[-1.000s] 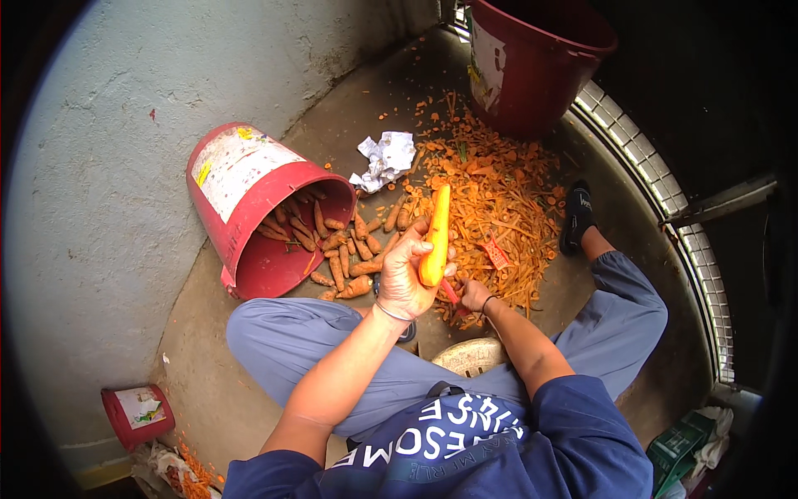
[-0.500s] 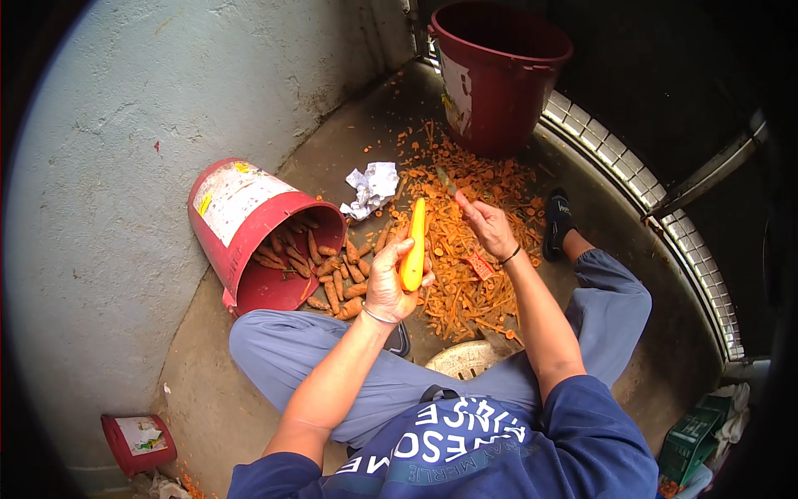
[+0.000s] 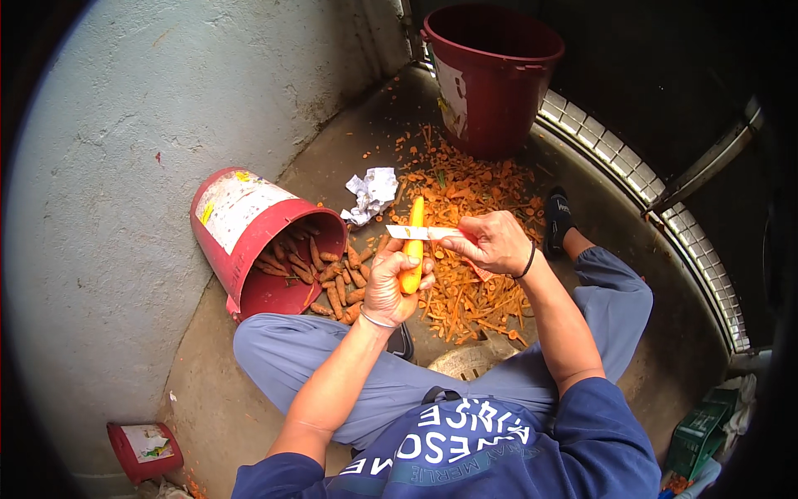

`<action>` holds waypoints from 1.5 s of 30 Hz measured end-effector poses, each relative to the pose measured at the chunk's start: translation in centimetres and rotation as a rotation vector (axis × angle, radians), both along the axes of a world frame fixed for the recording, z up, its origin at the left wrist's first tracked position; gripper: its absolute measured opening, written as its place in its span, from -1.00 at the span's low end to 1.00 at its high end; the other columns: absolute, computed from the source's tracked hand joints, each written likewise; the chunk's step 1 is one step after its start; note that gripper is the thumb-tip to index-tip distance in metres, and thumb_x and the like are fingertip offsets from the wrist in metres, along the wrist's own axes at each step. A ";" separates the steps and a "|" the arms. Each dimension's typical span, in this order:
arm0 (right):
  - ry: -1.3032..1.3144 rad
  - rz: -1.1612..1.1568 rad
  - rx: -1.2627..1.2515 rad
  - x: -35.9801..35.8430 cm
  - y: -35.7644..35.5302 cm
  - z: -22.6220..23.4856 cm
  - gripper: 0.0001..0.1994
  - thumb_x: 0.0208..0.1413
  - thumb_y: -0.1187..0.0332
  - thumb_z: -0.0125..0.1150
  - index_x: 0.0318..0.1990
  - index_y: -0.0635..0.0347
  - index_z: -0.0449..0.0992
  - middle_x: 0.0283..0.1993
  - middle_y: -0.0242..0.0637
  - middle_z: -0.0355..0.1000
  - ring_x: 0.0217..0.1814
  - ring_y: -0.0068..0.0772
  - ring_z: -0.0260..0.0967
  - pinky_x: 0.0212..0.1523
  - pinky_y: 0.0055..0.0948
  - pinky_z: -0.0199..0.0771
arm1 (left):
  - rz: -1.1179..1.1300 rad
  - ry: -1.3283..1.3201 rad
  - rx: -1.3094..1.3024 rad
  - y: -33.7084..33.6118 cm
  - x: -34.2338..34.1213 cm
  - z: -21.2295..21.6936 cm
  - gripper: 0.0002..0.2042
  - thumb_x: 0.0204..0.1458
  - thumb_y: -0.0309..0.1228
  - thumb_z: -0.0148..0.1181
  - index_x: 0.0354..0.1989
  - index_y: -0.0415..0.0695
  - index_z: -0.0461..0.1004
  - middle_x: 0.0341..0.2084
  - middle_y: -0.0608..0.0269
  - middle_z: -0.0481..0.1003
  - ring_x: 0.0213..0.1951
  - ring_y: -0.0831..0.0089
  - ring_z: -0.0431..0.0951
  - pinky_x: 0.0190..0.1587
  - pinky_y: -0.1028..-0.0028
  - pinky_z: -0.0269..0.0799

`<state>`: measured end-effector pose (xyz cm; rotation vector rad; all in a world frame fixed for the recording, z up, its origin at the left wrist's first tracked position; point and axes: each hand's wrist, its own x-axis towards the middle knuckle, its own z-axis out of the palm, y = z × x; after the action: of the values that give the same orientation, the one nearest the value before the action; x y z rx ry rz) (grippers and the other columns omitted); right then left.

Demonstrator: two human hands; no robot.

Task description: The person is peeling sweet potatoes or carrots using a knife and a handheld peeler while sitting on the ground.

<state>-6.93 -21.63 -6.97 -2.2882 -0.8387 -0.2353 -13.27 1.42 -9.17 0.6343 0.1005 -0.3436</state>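
Note:
My left hand (image 3: 391,287) is wrapped round the lower part of a bright orange-yellow peeled carrot (image 3: 417,214), whose narrow end points away from me. In my right hand (image 3: 500,243) is a knife (image 3: 406,233) with a pale, slant-tipped blade and a pinkish handle. The blade lies crosswise over the carrot's middle, just above my left fingers. Unpeeled carrots (image 3: 342,287) spill from a red bucket (image 3: 274,190) tipped on its side, to the left of my left hand. Orange peelings and cut ends (image 3: 474,303) cover the floor beneath both hands.
An upright red bucket (image 3: 499,96) stands beyond the peelings. Crumpled white paper (image 3: 371,193) lies near the tipped bucket. A pale wall (image 3: 141,166) rises at left. A small red container (image 3: 143,453) sits lower left, a green crate (image 3: 697,432) lower right. My bent legs flank the peelings.
My right hand has swung the knife left and nearer, from over the peelings to across the carrot. My left hand still holds the carrot in nearly the same place.

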 end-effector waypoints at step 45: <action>0.578 -0.074 -0.003 0.2 -3.2 2.0 -0.32 0.34 -0.26 0.12 -0.45 0.30 0.58 -0.68 -0.15 0.29 -0.60 -0.28 0.33 -0.45 -0.16 0.33 | -0.029 -0.307 0.246 2.5 -0.5 1.5 -0.42 -0.14 -0.59 0.51 0.16 -0.35 0.55 -0.15 0.09 0.64 -0.33 0.42 0.65 -0.22 0.45 0.61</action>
<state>-6.74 -24.86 -4.94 -2.2127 -0.4519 0.3825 -13.80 3.95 -7.69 0.9261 -0.1630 -0.2599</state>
